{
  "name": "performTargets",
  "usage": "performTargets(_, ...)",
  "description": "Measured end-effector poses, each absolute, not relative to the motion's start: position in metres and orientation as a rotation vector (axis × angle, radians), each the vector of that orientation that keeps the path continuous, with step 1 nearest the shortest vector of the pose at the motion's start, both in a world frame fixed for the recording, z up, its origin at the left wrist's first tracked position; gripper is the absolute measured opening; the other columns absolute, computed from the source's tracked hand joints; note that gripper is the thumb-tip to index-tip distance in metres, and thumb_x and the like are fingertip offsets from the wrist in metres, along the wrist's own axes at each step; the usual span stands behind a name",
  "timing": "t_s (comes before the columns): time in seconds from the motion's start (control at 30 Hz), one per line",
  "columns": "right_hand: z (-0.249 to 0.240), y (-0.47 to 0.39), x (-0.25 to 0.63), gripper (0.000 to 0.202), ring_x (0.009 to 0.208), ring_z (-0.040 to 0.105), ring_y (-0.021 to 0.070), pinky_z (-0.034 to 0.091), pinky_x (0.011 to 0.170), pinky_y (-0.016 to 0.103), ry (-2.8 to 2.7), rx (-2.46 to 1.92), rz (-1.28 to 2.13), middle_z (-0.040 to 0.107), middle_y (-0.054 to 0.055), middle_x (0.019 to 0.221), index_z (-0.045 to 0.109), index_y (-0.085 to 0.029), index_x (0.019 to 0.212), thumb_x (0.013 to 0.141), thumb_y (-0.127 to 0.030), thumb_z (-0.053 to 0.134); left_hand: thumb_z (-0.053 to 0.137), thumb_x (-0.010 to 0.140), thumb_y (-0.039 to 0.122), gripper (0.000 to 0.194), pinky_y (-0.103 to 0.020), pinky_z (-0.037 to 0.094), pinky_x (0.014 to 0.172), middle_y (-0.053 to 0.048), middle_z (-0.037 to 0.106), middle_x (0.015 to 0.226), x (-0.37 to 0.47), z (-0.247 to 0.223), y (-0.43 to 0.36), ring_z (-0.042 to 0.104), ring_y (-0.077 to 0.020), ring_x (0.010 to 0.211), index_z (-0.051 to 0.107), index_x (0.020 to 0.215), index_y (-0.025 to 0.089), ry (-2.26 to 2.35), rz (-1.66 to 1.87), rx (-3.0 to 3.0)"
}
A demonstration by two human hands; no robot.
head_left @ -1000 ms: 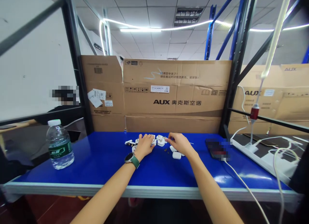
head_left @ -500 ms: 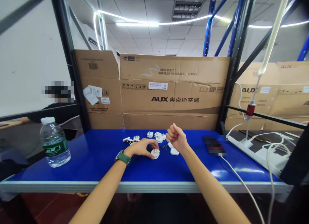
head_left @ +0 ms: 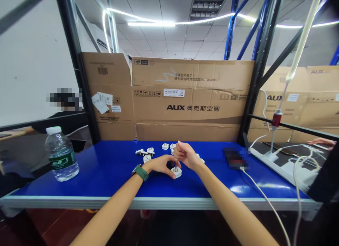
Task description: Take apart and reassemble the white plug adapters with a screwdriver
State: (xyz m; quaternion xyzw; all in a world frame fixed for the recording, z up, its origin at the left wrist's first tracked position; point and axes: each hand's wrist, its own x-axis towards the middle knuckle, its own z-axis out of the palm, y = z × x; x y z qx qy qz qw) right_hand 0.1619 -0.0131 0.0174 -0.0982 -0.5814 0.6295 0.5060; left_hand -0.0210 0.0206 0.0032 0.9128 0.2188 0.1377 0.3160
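On the blue tabletop, my left hand [head_left: 163,165] curls its thumb and fingers around a white plug [head_left: 177,173] with its metal pins facing up. My right hand [head_left: 185,155] is a fist just above it, closed on a screwdriver [head_left: 177,164]; the thin shaft points down at the plug and the handle is hidden in the fist. Left of my hands lie several white plug pieces [head_left: 147,158], some with pins up. More white plugs [head_left: 165,146] stand behind, partly covered by my right hand, and a white piece [head_left: 201,160] shows beyond my right wrist.
A water bottle [head_left: 62,156] stands at the left of the table [head_left: 106,182]. To the right lie a dark, blurred device [head_left: 235,158] with a white cable and a white power strip [head_left: 280,170]. Cardboard [head_left: 190,115] walls off the back. Another person's hand [head_left: 323,143] shows far right.
My right hand has moved left and down, bringing the screwdriver to the plug. The left hand and plug have shifted slightly right. A person's hand has come into view far right.
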Motion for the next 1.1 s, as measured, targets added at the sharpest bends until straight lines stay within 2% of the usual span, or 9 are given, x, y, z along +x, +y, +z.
performTargets(0.33,0.017,-0.014,0.161,0.054,0.052,0.02,0.0097,0.023,0.051,0.026,-1.423,-0.253,1.552,0.025,-0.006,0.058,0.032,-0.021,0.063,0.091,-0.057,0.062,0.087,0.068,0.046,0.051,-0.032,0.047,0.092,-0.004,0.071,0.102,-0.02,0.004,0.019,0.062,-0.0221,0.098,0.075,0.111,0.022,0.553,0.389,2.436)
performTargets(0.57,0.016,-0.012,0.16,0.053,0.052,0.019,0.0095,0.019,0.05,0.025,-1.44,-0.284,1.518,0.025,-0.006,0.059,0.034,-0.021,0.065,0.091,-0.059,0.062,0.086,0.068,0.048,0.051,-0.031,0.048,0.09,-0.004,0.071,0.099,-0.021,0.001,0.02,0.063,-0.0215,0.095,0.075,0.111,0.022,0.553,0.396,2.444)
performTargets(0.7,0.014,-0.011,0.159,0.053,0.053,0.021,0.0096,0.023,0.05,0.025,-1.413,-0.268,1.551,0.027,-0.006,0.06,0.034,-0.021,0.066,0.09,-0.058,0.063,0.086,0.068,0.049,0.051,-0.031,0.048,0.089,-0.004,0.071,0.097,-0.021,0.0,0.021,0.064,-0.0216,0.093,0.076,0.11,0.022,0.575,0.408,2.455)
performTargets(0.83,0.013,-0.012,0.158,0.043,0.052,0.025,0.01,0.028,0.051,0.024,-1.414,-0.273,1.565,0.032,-0.006,0.059,0.044,-0.021,0.074,0.091,-0.057,0.062,0.086,0.067,0.047,0.051,-0.032,0.049,0.088,-0.004,0.072,0.098,-0.021,-0.002,0.023,0.064,-0.022,0.093,0.076,0.111,0.023,0.569,0.422,2.459)
performTargets(0.9,0.012,-0.013,0.158,0.039,0.052,0.028,0.0103,0.031,0.052,0.024,-1.39,-0.264,1.561,0.035,-0.007,0.058,0.044,-0.023,0.081,0.09,-0.055,0.064,0.086,0.068,0.047,0.051,-0.032,0.049,0.087,-0.004,0.072,0.099,-0.022,-0.004,0.024,0.064,-0.0222,0.094,0.076,0.112,0.022,0.572,0.42,2.455)
performTargets(1.1,0.009,-0.01,0.16,0.038,0.064,0.051,0.0129,0.038,0.051,0.022,-1.398,-0.252,1.535,0.055,-0.001,0.078,0.046,-0.022,0.083,0.086,-0.05,0.072,0.088,0.065,0.047,0.052,-0.031,0.05,0.088,-0.004,0.072,0.099,-0.022,-0.007,0.026,0.065,-0.0217,0.094,0.076,0.109,0.022,0.599,0.447,2.465)
